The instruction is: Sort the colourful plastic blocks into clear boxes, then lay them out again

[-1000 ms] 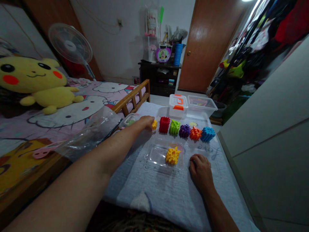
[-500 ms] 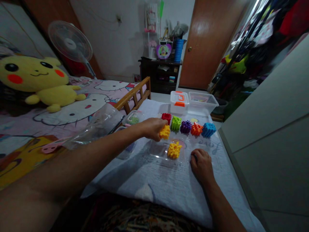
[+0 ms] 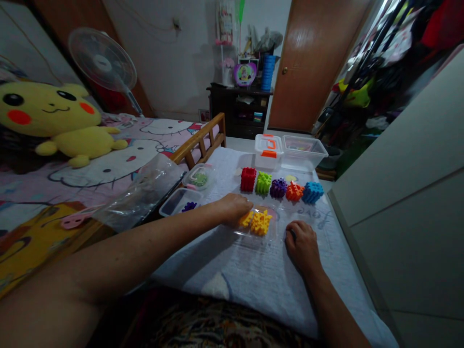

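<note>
My left hand (image 3: 233,209) is closed on a small yellow toy block (image 3: 246,218) and holds it over a clear plastic tray (image 3: 271,237), right beside a second yellow block (image 3: 261,222) that lies in the tray. My right hand (image 3: 302,245) rests curled on the white cloth (image 3: 253,275) at the tray's right edge; what it holds, if anything, is hidden. Behind the tray stands a row of blocks: red (image 3: 248,179), green (image 3: 263,182), purple (image 3: 278,188), orange (image 3: 294,191) and blue (image 3: 312,192).
Two clear plastic boxes (image 3: 290,152), one with an orange latch, stand behind the row. Small clear containers (image 3: 181,202) and a plastic bag (image 3: 141,195) lie at the left. A bed with a yellow plush toy (image 3: 58,121) and a fan (image 3: 101,60) is further left; a grey panel (image 3: 406,193) runs along the right.
My left hand took the small yellow block from the left end of the row and brought it back to the tray, beside the other yellow block. My right hand stayed put.
</note>
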{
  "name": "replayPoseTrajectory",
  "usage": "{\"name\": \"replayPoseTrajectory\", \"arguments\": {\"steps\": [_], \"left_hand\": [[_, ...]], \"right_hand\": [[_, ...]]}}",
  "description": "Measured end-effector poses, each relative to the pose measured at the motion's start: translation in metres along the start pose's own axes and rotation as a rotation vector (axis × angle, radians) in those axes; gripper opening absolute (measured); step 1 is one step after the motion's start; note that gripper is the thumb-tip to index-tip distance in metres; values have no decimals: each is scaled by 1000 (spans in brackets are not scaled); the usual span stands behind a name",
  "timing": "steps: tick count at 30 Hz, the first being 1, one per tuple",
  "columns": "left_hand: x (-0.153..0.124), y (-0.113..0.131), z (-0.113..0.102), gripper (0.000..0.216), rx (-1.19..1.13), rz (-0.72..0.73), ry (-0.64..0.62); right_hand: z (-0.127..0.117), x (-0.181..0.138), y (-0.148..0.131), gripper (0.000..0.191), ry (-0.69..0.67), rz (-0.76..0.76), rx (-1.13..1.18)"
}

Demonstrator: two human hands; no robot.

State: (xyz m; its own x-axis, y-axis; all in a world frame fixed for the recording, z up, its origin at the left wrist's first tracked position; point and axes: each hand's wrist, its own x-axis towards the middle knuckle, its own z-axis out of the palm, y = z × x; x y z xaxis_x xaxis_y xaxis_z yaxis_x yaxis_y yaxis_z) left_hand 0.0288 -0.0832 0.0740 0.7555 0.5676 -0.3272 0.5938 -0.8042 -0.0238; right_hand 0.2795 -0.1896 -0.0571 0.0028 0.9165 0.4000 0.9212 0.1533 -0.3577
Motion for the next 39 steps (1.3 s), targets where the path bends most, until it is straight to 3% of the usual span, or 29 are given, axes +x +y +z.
{"name": "replayPoseTrajectory", "arguments": {"steps": [10,23,30,39], "left_hand": [[10,6,13,45,-59,-11,-68],[6,4,7,57,-158,-45,-154],[-4,5,-1,49,-159,-23,-71],[-11,5,-1,39,-82,-80,-58]], "right_hand": [[-1,0,-1,11,10,-9,-10],[0,0,0,10,-1,-10,-15],[-3,0,-2,11,-12,-1,-13],[-7,2,-7,13,-40,-21,-25]]}}
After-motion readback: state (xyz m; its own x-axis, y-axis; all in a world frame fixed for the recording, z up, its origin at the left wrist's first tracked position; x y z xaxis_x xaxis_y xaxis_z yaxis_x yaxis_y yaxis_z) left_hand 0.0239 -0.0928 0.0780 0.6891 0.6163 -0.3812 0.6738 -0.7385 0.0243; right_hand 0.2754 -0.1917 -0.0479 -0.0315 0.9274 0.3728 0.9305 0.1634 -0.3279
